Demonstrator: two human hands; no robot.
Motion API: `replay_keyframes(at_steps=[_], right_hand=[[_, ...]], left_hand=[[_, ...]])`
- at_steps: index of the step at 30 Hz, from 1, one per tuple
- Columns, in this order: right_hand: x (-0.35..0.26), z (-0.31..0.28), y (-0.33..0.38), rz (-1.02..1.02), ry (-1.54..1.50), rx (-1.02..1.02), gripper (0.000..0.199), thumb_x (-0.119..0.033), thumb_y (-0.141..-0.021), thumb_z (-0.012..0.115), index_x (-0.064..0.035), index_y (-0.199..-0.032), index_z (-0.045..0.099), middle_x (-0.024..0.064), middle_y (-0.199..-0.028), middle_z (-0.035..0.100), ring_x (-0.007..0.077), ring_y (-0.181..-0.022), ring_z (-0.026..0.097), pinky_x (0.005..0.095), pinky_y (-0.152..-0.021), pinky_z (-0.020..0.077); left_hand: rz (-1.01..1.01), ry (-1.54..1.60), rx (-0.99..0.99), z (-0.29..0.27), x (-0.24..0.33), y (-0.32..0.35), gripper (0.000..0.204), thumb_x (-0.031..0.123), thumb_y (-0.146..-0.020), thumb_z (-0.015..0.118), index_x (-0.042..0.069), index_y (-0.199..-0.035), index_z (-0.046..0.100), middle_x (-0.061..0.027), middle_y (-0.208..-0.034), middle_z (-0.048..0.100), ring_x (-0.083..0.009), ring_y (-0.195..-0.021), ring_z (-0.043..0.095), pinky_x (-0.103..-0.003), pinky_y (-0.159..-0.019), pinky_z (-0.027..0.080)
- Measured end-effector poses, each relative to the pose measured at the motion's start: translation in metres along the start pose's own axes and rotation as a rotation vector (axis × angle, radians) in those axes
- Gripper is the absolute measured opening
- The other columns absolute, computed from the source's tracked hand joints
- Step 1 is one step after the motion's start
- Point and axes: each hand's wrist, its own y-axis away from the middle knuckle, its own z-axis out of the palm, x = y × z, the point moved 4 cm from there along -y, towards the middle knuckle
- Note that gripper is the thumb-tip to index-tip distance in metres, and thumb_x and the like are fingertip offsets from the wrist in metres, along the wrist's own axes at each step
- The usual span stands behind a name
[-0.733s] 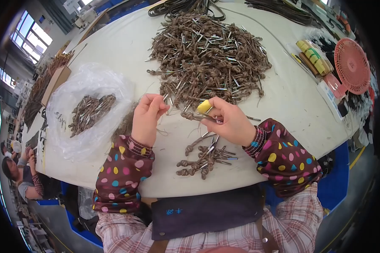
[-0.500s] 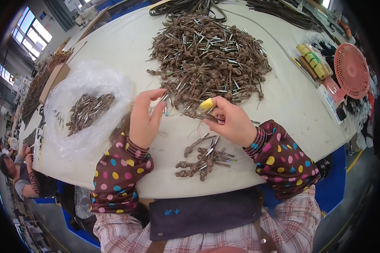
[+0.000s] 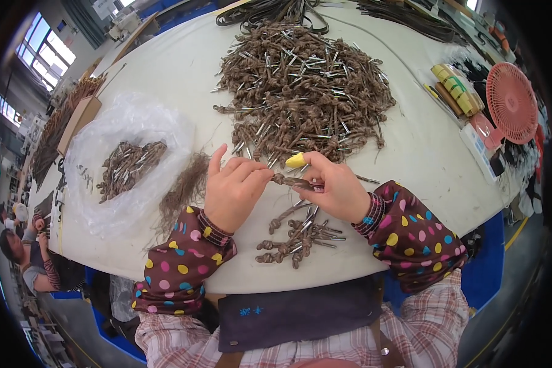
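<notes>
My left hand (image 3: 233, 195) is closed, its thumb and fingertips pinching one end of a short brown knotted cord (image 3: 280, 178). My right hand (image 3: 340, 189), a yellow cover on one fingertip, meets the cord's other side. It is closed round a slim dark tool (image 3: 300, 183) that looks like thread snips, mostly hidden by the fingers. Below the hands lies a small group of knotted cords (image 3: 300, 239) with metal tips. Just beyond them rises a big heap of similar cords (image 3: 306, 92).
At left, a clear plastic bag (image 3: 165, 126) holds more cords, beside a tuft of loose brown fibres (image 3: 187, 187). A pink fan (image 3: 511, 101) and yellow rolls (image 3: 457, 89) stand at right. Dark straps (image 3: 405, 18) lie at the back. A co-worker (image 3: 34, 257) sits far left.
My left hand has come right and its fingers have closed on the cord's end. My right hand has dropped slightly nearer to me, still holding the cord and tool.
</notes>
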Motion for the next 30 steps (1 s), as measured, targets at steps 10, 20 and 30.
replay_keyframes(at_steps=[10, 20, 30], right_hand=[[0.002, -0.001, -0.005, 0.108, -0.245, -0.067, 0.042, -0.019, -0.084, 0.065, -0.0020, -0.116, 0.044, 0.0074, -0.074, 0.067, 0.0183, -0.060, 0.061, 0.0278, -0.056, 0.0443], [0.001, 0.001, -0.003, 0.121, -0.185, -0.107, 0.043, -0.020, -0.085, 0.065, -0.0011, -0.116, 0.043, 0.0084, -0.074, 0.067, 0.0204, -0.062, 0.062, 0.0293, -0.057, 0.0454], [0.014, 0.001, -0.004, 0.000, -0.045, 0.017, 0.058, -0.031, -0.079, 0.071, -0.0040, -0.121, 0.041, 0.0067, -0.089, 0.065, 0.0280, -0.072, 0.064, 0.0349, -0.064, 0.0483]], left_hand=[[-0.142, 0.222, -0.023, 0.005, -0.009, 0.005, 0.013, 0.004, -0.079, 0.062, 0.008, -0.091, 0.058, -0.0020, -0.079, 0.063, -0.0185, -0.076, 0.062, -0.043, -0.094, 0.042], [-0.312, 0.534, -0.035, 0.006, -0.007, 0.012, 0.009, 0.002, -0.085, 0.056, 0.000, -0.094, 0.054, -0.0138, -0.086, 0.060, -0.0306, -0.080, 0.060, -0.035, -0.070, 0.048], [-0.262, 0.517, -0.089, 0.012, -0.008, 0.011, 0.010, 0.001, -0.086, 0.055, 0.001, -0.096, 0.051, -0.0168, -0.088, 0.058, -0.0372, -0.091, 0.061, -0.039, -0.081, 0.048]])
